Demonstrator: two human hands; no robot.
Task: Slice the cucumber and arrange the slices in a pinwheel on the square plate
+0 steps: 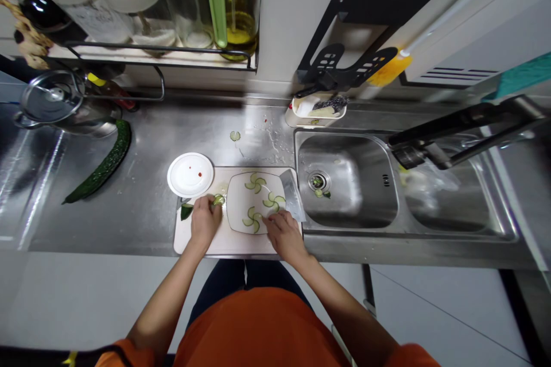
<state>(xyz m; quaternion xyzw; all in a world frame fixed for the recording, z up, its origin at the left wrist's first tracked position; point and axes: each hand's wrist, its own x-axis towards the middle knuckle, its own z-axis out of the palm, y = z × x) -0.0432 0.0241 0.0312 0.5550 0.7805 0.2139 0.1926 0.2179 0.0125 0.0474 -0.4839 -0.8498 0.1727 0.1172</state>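
My left hand (pixel 205 222) is over the left part of the white cutting board (pixel 217 246), its fingers closed on thin cucumber slices (pixel 219 199). A dark green cucumber end piece (pixel 186 211) lies just left of it. My right hand (pixel 284 235) is at the lower right rim of a squarish white plate (pixel 233 192), thumb and fingers slightly apart, with nothing visible in them. On that plate, cucumber slices form three pinwheels: an upper one (pixel 255 183), a right one (pixel 274 202) and a lower one (pixel 252 220) near my right thumb. A cleaver (pixel 294 198) lies along the plate's right side.
A round white dish (pixel 190 175) with small red bits overlaps the board's upper left corner. Farther left lies a whole cucumber (pixel 103 163) beside a steel pot (pixel 64 103). A double sink (pixel 348 183) with a black faucet (pixel 456 132) is on the right. A condiment rack (pixel 159 51) hangs above.
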